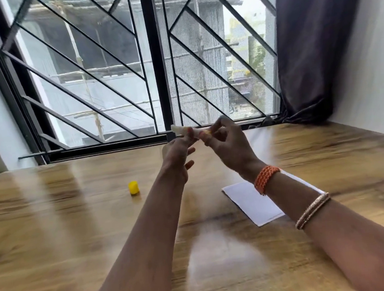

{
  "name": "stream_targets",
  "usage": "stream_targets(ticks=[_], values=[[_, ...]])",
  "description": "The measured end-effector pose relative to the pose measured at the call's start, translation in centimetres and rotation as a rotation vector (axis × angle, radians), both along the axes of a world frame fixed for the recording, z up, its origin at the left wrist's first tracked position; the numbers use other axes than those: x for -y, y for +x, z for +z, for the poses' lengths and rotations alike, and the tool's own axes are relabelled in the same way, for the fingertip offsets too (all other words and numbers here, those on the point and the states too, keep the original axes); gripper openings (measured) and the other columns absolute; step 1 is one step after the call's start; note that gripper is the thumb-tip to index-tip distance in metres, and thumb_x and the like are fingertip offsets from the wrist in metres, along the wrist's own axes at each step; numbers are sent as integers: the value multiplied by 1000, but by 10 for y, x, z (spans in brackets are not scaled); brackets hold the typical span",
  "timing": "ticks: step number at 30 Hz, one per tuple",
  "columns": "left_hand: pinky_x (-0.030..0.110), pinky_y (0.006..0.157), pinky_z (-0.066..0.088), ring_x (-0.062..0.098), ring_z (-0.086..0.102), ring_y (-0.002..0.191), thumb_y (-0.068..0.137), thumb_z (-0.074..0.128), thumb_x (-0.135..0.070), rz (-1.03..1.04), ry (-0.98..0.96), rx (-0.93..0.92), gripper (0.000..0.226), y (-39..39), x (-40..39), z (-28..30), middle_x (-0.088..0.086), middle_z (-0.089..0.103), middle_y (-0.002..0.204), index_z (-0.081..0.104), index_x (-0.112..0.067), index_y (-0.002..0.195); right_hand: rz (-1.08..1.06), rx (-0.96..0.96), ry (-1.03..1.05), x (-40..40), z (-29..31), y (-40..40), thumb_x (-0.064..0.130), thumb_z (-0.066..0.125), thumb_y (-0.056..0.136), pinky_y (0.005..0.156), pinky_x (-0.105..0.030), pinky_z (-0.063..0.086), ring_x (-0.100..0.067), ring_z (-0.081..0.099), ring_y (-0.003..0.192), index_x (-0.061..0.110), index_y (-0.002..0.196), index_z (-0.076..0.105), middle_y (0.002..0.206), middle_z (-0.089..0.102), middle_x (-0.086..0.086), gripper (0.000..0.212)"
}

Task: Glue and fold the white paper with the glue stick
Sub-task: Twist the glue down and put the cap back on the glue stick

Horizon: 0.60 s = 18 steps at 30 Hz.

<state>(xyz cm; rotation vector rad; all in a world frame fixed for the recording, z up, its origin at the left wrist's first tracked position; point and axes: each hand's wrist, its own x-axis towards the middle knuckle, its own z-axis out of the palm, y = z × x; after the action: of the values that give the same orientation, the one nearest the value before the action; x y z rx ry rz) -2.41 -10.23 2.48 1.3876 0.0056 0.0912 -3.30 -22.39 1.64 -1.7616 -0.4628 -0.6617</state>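
Both hands are raised above the wooden table (77, 223), holding a whitish glue stick (180, 129) level between them. My left hand (178, 153) grips its left part and my right hand (225, 142) pinches the yellow end on the right. The yellow cap (133, 187) stands alone on the table, left of my left forearm. The white paper (253, 203) lies flat on the table under my right wrist, partly hidden by that arm.
A barred window (157, 67) runs along the table's far edge. A dark curtain (316, 43) hangs at the back right, next to a white wall (369, 74) along the table's right side.
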Motion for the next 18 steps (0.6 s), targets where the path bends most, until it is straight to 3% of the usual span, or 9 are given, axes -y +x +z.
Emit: stream_targets(ticks=[3, 5, 7, 10, 15, 18], values=[[35, 78, 32, 7, 53, 93, 85, 54, -55, -32, 20, -21, 48, -1, -1, 1, -15, 68, 95, 64, -18, 113, -197, 498, -474, 5, 3, -2, 16, 69, 85, 56, -20, 40, -14, 50, 61, 7, 85, 51, 70, 57, -1, 20], [37, 80, 31, 7, 54, 98, 85, 51, -58, -83, -17, 12, 43, -3, 1, 3, -13, 68, 102, 66, -23, 105, -218, 563, -487, 9, 9, -5, 15, 68, 84, 58, -25, 46, -14, 53, 61, 7, 84, 52, 70, 58, -2, 18], [38, 84, 32, 5, 54, 100, 88, 48, -55, -135, -91, 58, 38, -5, 6, 6, -12, 68, 103, 65, -24, 102, -219, 492, -334, 8, 11, -8, 18, 69, 84, 59, -32, 53, -18, 61, 63, 6, 83, 52, 70, 63, -5, 20], [37, 86, 36, 1, 55, 102, 92, 45, -47, -214, -184, 122, 29, -6, 10, 6, -16, 66, 105, 62, -27, 106, -140, 223, -35, 4, 11, -8, 24, 70, 85, 56, -35, 54, -20, 67, 62, 8, 77, 50, 69, 68, -12, 27], [38, 90, 39, 2, 59, 97, 94, 48, -33, -244, -222, 132, 17, -5, 8, 6, -17, 69, 95, 62, -25, 100, 245, -212, 356, 1, 8, -11, 22, 71, 84, 60, -23, 48, -5, 61, 57, 14, 81, 52, 73, 65, -7, 21], [36, 84, 37, 1, 59, 89, 91, 53, -38, -117, -121, 110, 21, -5, 8, 6, -14, 68, 90, 66, -21, 95, 274, -218, 424, -5, 8, -13, 18, 71, 85, 58, -22, 44, -5, 54, 52, 11, 82, 49, 69, 59, -8, 23]])
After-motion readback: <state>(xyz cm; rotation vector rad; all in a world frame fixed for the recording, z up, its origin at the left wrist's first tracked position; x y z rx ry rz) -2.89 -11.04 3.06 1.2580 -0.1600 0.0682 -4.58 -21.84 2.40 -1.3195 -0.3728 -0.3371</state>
